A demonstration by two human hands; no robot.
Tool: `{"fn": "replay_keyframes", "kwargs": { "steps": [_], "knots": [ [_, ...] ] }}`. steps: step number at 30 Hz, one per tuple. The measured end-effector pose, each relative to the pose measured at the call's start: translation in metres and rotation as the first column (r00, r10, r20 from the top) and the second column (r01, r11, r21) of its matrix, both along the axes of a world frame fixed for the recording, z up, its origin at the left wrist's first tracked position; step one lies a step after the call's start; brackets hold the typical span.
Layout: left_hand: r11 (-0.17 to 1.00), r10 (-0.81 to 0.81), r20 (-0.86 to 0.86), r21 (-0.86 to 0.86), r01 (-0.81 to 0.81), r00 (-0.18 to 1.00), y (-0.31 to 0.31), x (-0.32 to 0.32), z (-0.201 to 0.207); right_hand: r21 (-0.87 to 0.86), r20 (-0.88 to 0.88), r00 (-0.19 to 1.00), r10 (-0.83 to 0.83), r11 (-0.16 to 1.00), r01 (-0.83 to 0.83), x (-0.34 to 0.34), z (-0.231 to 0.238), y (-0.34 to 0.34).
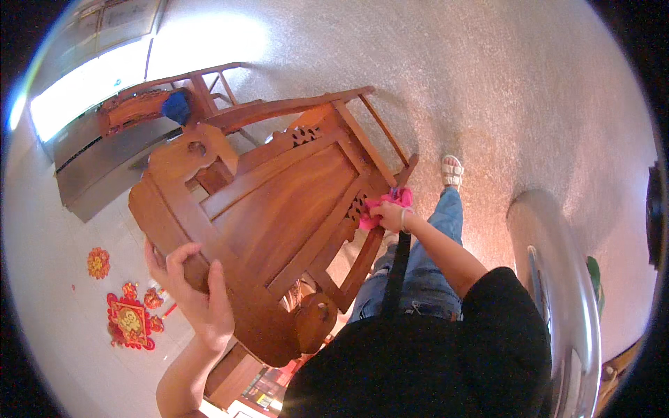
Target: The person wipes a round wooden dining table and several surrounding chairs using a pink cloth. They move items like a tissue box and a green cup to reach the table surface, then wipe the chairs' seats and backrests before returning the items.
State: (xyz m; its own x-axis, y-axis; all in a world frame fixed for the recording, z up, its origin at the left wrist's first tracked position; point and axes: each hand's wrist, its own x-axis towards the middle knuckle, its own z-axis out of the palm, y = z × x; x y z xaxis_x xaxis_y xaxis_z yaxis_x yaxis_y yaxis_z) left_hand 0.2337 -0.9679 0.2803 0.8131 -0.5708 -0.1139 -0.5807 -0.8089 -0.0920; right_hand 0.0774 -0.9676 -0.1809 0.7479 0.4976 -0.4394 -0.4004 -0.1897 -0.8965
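Observation:
A brown wooden armchair [279,202] with a broad panel and carved, pierced trim stands in front of me, across the middle of the view. My left hand [198,296] grips the curved top edge of its backrest; some fingertips are hidden behind the wood. At the seat's front corner, beside a chair leg, my right hand [391,214] is closed on a bright pink cloth [369,219]. The cloth is bunched and touches the wood.
Behind it stands another wooden chair [143,108] with a blue cloth [175,106] on it. Red and gold decorations [130,320] hang on the pale wall. A shiny metal cylinder [571,279] rises close on my right. My sandalled foot [451,171] is on the speckled floor [488,90].

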Motion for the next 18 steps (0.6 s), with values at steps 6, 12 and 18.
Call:
{"fn": "replay_keyframes", "kwargs": {
  "steps": [6,12,18],
  "knots": [
    [0.997,0.046,-0.002,-0.068,-0.046,0.999,0.003,-0.005,0.005,0.605,-0.124,0.873,-0.471,0.662,0.443,-0.016,0.065,-0.062],
    [0.983,-0.031,0.023,-0.182,0.034,0.999,0.008,-0.002,-0.002,0.443,0.145,0.829,-0.54,0.785,0.434,0.049,0.085,-0.019],
    [0.936,-0.081,0.032,-0.342,0.087,0.996,0.008,0.002,-0.004,0.126,0.399,0.825,-0.4,0.915,0.382,0.084,0.048,-0.008]
  ]
}}
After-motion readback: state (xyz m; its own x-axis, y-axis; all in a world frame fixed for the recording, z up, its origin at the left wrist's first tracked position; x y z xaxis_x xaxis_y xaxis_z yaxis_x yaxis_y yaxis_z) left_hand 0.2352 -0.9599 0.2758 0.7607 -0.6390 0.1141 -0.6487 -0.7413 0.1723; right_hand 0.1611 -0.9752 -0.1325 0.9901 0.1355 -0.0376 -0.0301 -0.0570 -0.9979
